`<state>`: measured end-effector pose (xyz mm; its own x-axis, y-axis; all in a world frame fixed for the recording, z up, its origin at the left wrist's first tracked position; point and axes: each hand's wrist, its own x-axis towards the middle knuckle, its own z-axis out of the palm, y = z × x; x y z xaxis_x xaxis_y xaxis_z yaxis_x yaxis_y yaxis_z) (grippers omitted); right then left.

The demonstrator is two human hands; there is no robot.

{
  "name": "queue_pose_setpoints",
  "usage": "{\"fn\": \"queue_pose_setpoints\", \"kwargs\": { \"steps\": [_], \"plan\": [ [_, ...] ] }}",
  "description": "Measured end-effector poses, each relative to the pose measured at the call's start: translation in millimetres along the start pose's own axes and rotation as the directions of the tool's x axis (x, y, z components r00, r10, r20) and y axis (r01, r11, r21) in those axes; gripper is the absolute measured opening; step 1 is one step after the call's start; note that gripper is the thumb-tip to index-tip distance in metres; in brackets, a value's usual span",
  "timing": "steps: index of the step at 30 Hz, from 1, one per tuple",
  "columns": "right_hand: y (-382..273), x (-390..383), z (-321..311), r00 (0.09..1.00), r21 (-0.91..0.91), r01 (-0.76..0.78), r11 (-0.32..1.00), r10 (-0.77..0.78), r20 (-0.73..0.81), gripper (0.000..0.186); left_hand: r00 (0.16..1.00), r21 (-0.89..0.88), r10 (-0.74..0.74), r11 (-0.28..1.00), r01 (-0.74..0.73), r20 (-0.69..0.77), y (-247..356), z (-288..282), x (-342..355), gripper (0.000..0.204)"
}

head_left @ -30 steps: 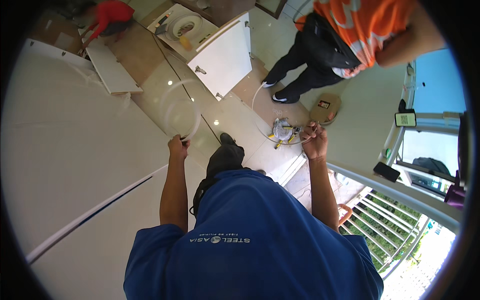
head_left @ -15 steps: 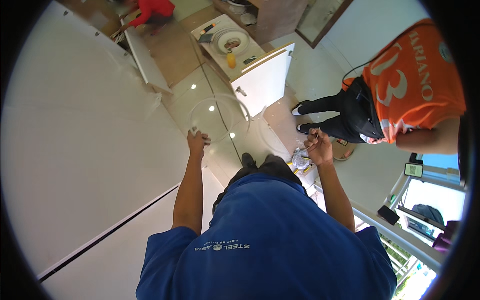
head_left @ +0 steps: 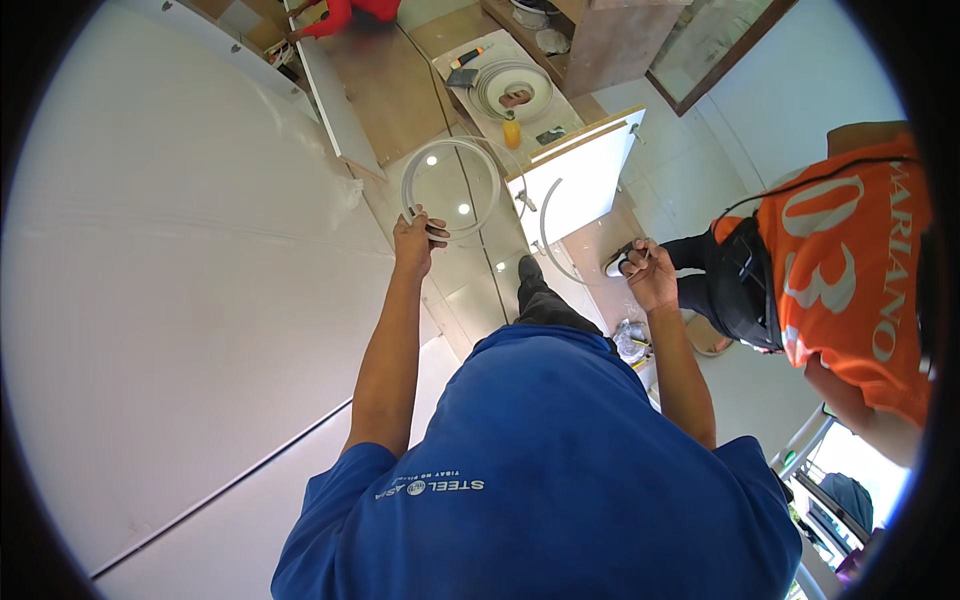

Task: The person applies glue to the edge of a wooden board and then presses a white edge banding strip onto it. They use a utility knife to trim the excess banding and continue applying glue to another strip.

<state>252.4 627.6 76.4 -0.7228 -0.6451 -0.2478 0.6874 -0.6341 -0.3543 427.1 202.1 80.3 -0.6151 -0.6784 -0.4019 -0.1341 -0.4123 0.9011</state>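
1. Head view shows a pale, whitish coil [head_left: 494, 190] of flat strip, wound into a round ring of several turns and held up in the air over the tiled floor. Below and left of the table, a similar curved strip [head_left: 543, 225] arcs toward the right side; whether it joins the coil I cannot tell.
2. Left hand [head_left: 416, 240]: mostly closed, fingers curled around the coil's lower left rim, gripping it.
3. Right hand [head_left: 653, 274]: half-curled, thumb and forefinger pinching the curved strip's end.
4. On the table [head_left: 564, 118] lies a larger flat coil [head_left: 482, 90], taking up its middle. An orange-and-black tool [head_left: 470, 57] lies by the far edge, a dark slab [head_left: 462, 78] at the far left corner, and an orange bottle [head_left: 512, 130] toward the near edge.
5. A white panel [head_left: 575, 185] with hinges stands against the table's near edge, between it and the curved strip. A co-worker in orange [head_left: 840, 250] stands just beyond the right hand, legs crowding that side.
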Motion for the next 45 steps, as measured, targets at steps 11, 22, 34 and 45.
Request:
{"fn": "queue_pose_setpoints", "kwargs": {
  "steps": [11, 22, 34, 45],
  "plan": [
    [-3, 101, 65, 0.994, -0.369, -0.109, 0.923, 0.097, -0.05, 0.012, 0.986, -0.283, -0.149, 0.951, 0.124, -0.069, 71, -3, 89, 0.028],
    [2, 188, 133, 0.991, -0.321, -0.044, 0.946, 0.0, -0.137, 0.014, 0.968, -0.134, -0.178, 0.979, 0.155, -0.178, 117, -11, 239, 0.021],
    [101, 306, 208, 0.908, -0.254, 0.174, 0.951, -0.255, -0.332, 0.027, 0.92, 0.046, -0.391, 0.92, 0.389, 0.028, 123, 8, 493, 0.017],
    [110, 374, 277, 0.838, -0.512, 0.107, 0.852, -0.355, -0.415, 0.011, 0.842, 0.245, -0.459, 0.884, 0.399, 0.285, 50, 164, 562, 0.016]
  ]
}}
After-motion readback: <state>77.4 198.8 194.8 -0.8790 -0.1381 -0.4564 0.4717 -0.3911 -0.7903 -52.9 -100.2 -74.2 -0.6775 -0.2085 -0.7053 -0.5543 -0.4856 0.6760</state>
